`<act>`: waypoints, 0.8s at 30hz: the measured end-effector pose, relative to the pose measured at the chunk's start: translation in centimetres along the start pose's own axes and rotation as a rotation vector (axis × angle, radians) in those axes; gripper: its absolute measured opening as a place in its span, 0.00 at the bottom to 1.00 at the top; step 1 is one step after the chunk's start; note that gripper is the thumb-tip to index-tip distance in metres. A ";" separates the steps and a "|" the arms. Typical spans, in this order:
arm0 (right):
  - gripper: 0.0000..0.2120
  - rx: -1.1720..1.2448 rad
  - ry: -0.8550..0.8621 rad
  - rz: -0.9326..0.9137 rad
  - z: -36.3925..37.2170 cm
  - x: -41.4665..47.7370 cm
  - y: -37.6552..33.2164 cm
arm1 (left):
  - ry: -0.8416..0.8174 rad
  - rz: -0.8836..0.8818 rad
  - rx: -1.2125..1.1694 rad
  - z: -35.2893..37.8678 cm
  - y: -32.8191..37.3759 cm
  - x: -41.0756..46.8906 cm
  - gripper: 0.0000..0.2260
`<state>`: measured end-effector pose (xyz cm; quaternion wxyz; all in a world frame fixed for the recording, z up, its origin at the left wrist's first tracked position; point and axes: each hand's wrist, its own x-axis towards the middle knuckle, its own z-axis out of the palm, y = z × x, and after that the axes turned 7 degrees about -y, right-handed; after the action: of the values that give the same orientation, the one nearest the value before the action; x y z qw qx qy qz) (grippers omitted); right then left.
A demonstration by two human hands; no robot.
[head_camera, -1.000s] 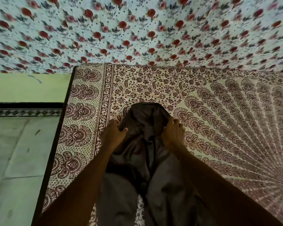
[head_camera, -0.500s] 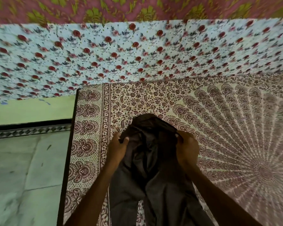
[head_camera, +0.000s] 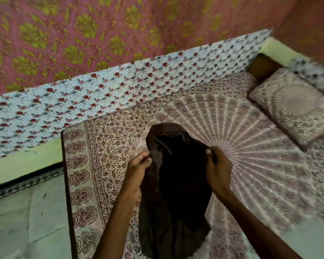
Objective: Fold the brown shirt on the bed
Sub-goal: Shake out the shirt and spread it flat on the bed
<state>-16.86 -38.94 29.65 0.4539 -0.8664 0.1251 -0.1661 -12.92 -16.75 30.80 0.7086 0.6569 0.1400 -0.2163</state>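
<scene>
Brown shirt (head_camera: 176, 184), soft and limp, hangs over the bed (head_camera: 269, 165); left hand (head_camera: 137, 167) and right hand (head_camera: 218, 171) pinch its upper edges.

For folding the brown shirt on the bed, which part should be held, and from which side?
Probably its two upper side edges, one from each side, where the left hand and right hand pinch the brown shirt. It hangs bunched and narrow, so spreading those edges should flatten it.
</scene>
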 end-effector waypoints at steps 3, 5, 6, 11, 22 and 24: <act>0.13 -0.013 0.044 -0.076 -7.0 -1.4 0.0 | -0.014 0.081 0.112 5.0 1.0 -4.5 0.11; 0.13 -0.026 0.057 -0.139 -11.8 -2.5 0.3 | -0.018 0.176 0.228 8.2 1.4 -7.3 0.08; 0.11 -0.032 0.045 -0.170 -13.7 -2.9 0.5 | -0.022 0.218 0.288 9.2 1.6 -8.4 0.08; 0.07 -0.100 0.003 -0.357 -24.6 -4.0 2.2 | 0.156 0.442 0.455 15.5 2.6 -15.4 0.10; 0.09 -0.300 0.536 -0.427 -44.7 -3.9 4.1 | 0.626 0.739 0.904 23.4 6.7 -29.6 0.08; 0.08 -0.255 0.651 -0.462 -47.1 -4.6 3.6 | 0.536 0.799 0.886 24.1 6.9 -32.6 0.08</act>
<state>-40.17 -74.37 50.97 0.2305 -0.8232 0.0841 -0.5120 -39.87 -36.32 54.85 0.3374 0.9193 -0.0452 0.1977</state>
